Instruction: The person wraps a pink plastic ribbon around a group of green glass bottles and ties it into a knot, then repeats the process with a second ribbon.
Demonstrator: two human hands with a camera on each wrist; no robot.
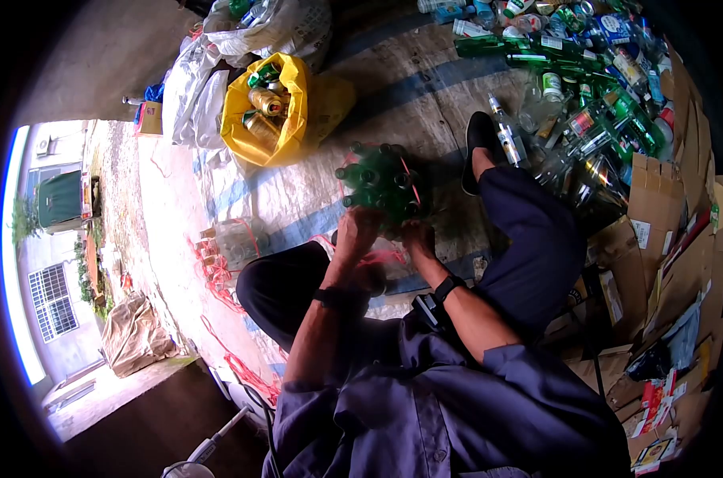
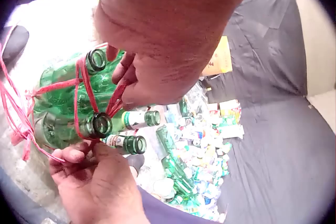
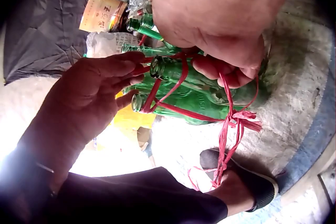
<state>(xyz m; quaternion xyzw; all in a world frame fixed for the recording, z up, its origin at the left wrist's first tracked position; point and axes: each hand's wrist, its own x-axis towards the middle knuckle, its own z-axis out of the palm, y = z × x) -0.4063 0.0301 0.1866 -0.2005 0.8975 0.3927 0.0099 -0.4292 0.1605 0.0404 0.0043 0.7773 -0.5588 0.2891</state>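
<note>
A cluster of green glass bottles (image 1: 377, 185) stands on the ground sheet between the person's legs, bound with red twine (image 2: 55, 86) that crosses around the necks. The left hand (image 1: 360, 231) is at the near left side of the cluster; in the left wrist view this hand (image 2: 163, 40) pinches twine between the bottle necks. On the near right side, the right hand (image 1: 419, 237) has curled fingers; in the right wrist view this hand (image 3: 226, 40) grips a strand beside a bottle neck (image 3: 170, 69). Knotted twine ends (image 3: 239, 121) hang from the bundle.
A yellow bag (image 1: 297, 88) of cans stands beyond the bundle, beside white sacks (image 1: 198, 95). Loose bottles (image 1: 592, 119) are heaped at the upper right, cardboard (image 1: 656, 191) at the right. Clear bottles (image 1: 242, 241) and loose pink twine (image 1: 238, 362) lie at the left.
</note>
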